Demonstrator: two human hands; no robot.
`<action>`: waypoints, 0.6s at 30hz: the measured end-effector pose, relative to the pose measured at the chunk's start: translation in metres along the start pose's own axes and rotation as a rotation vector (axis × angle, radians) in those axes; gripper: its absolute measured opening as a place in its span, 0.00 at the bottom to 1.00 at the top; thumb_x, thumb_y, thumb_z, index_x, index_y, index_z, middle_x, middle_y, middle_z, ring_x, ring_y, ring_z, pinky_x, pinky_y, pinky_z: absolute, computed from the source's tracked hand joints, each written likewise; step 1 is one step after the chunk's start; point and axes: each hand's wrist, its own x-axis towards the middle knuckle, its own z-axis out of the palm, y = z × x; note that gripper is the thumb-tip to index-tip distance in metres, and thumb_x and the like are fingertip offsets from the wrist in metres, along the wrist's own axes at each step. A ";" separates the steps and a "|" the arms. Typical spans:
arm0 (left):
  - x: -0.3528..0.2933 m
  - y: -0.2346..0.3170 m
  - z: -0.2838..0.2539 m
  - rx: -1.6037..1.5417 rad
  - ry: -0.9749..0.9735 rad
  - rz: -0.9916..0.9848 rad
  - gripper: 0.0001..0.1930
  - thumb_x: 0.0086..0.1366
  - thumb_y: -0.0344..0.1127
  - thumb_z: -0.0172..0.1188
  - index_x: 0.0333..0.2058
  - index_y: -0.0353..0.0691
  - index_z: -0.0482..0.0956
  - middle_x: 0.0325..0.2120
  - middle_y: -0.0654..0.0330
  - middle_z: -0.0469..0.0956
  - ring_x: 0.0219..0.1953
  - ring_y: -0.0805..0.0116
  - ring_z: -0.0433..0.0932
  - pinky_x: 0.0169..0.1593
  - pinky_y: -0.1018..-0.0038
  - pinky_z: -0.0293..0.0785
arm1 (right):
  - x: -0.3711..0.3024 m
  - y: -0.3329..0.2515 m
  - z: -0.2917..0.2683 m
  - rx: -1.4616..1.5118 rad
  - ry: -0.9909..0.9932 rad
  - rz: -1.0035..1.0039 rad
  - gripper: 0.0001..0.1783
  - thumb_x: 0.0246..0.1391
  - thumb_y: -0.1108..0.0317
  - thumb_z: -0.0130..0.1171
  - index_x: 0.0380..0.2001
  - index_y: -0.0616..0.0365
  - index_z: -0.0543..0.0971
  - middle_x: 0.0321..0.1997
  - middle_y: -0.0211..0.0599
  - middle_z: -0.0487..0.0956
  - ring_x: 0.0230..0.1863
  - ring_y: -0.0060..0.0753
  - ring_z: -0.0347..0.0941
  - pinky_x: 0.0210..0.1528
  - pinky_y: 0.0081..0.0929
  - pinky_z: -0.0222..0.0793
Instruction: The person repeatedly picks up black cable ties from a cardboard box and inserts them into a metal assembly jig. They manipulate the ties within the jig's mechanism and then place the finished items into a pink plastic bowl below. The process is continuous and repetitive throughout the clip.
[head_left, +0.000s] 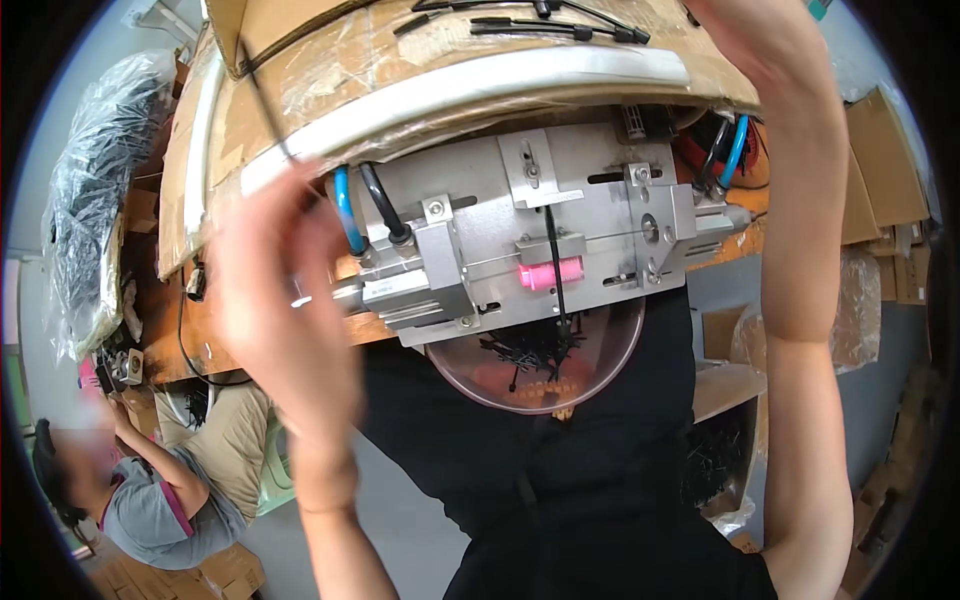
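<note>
My left hand (285, 270), smeared by motion, is raised left of a metal fixture (590, 235). A thin black rod (268, 105) runs up from its closed fingertips in front of the cardboard. My right arm reaches to the top edge, where only the back part of my right hand (745, 35) shows; its fingers are cut off. Another black rod (554, 255) lies across the middle of the fixture, beside a pink cylindrical piece (551, 274). Beneath the fixture's near edge, a translucent bowl (470, 388) holds several small black parts.
Blue hoses (347, 210) and black hoses (384, 203) join the fixture's ends. Behind it, a cardboard box (350, 80) with white foam edging carries several black rods (530, 27). At the left a person (165, 500) sits by the wooden table (190, 335). Cartons (880, 170) stand at the right.
</note>
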 end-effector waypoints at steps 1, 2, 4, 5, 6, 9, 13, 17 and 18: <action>-0.026 0.015 0.003 -0.036 -0.111 0.062 0.19 0.57 0.18 0.58 0.49 0.31 0.75 0.34 0.56 0.78 0.33 0.66 0.75 0.38 0.73 0.72 | -0.007 0.002 -0.006 0.183 0.004 0.040 0.17 0.63 0.65 0.55 0.49 0.67 0.75 0.33 0.33 0.77 0.30 0.20 0.70 0.31 0.18 0.67; -0.051 0.032 -0.002 -0.053 -0.221 0.114 0.26 0.55 0.19 0.58 0.55 0.28 0.70 0.35 0.55 0.76 0.34 0.65 0.73 0.40 0.73 0.71 | -0.016 -0.005 -0.006 0.388 -0.004 0.065 0.17 0.64 0.64 0.55 0.49 0.68 0.75 0.34 0.33 0.77 0.30 0.20 0.71 0.31 0.19 0.68; -0.091 0.061 0.010 -0.093 -0.393 0.121 0.33 0.53 0.20 0.58 0.60 0.25 0.65 0.35 0.55 0.74 0.34 0.65 0.71 0.42 0.74 0.70 | -0.041 -0.017 -0.007 0.635 -0.033 0.114 0.16 0.64 0.65 0.54 0.47 0.68 0.75 0.34 0.36 0.78 0.31 0.24 0.73 0.32 0.23 0.70; -0.100 0.074 0.018 -0.083 -0.452 0.082 0.32 0.52 0.21 0.58 0.60 0.25 0.66 0.34 0.55 0.72 0.34 0.65 0.70 0.42 0.74 0.70 | -0.054 -0.028 -0.008 0.702 -0.059 0.127 0.15 0.63 0.66 0.54 0.45 0.68 0.76 0.32 0.38 0.79 0.31 0.27 0.75 0.33 0.26 0.71; -0.104 0.079 0.027 -0.020 -0.472 0.077 0.33 0.51 0.21 0.57 0.60 0.25 0.65 0.34 0.56 0.71 0.34 0.65 0.70 0.42 0.74 0.70 | -0.060 -0.026 -0.014 0.707 -0.071 0.111 0.14 0.63 0.67 0.54 0.45 0.67 0.76 0.33 0.39 0.79 0.32 0.28 0.75 0.34 0.26 0.71; -0.108 0.083 0.047 0.081 -0.490 0.071 0.35 0.52 0.21 0.58 0.61 0.25 0.62 0.33 0.57 0.68 0.35 0.64 0.69 0.42 0.71 0.70 | -0.086 -0.004 -0.043 0.606 -0.084 0.007 0.14 0.64 0.66 0.53 0.48 0.65 0.76 0.38 0.41 0.79 0.35 0.28 0.73 0.38 0.23 0.68; -0.103 0.087 0.050 0.053 -0.533 0.042 0.36 0.54 0.21 0.62 0.63 0.26 0.61 0.34 0.55 0.69 0.36 0.60 0.70 0.43 0.66 0.69 | -0.121 0.006 -0.051 0.270 0.094 -0.086 0.17 0.66 0.65 0.51 0.53 0.64 0.73 0.40 0.40 0.77 0.38 0.24 0.70 0.41 0.18 0.64; -0.103 0.084 0.053 0.121 -0.505 0.132 0.36 0.50 0.21 0.56 0.61 0.21 0.61 0.33 0.57 0.68 0.35 0.65 0.69 0.43 0.74 0.71 | -0.157 -0.005 -0.002 0.014 0.177 -0.130 0.18 0.58 0.76 0.57 0.52 0.66 0.73 0.42 0.40 0.77 0.36 0.24 0.72 0.39 0.19 0.67; -0.106 0.080 0.050 0.130 -0.530 0.101 0.36 0.51 0.21 0.56 0.61 0.21 0.61 0.34 0.56 0.69 0.36 0.64 0.69 0.43 0.73 0.72 | -0.168 -0.006 0.016 -0.048 0.151 -0.121 0.20 0.54 0.80 0.59 0.51 0.67 0.73 0.42 0.40 0.78 0.35 0.24 0.72 0.38 0.19 0.69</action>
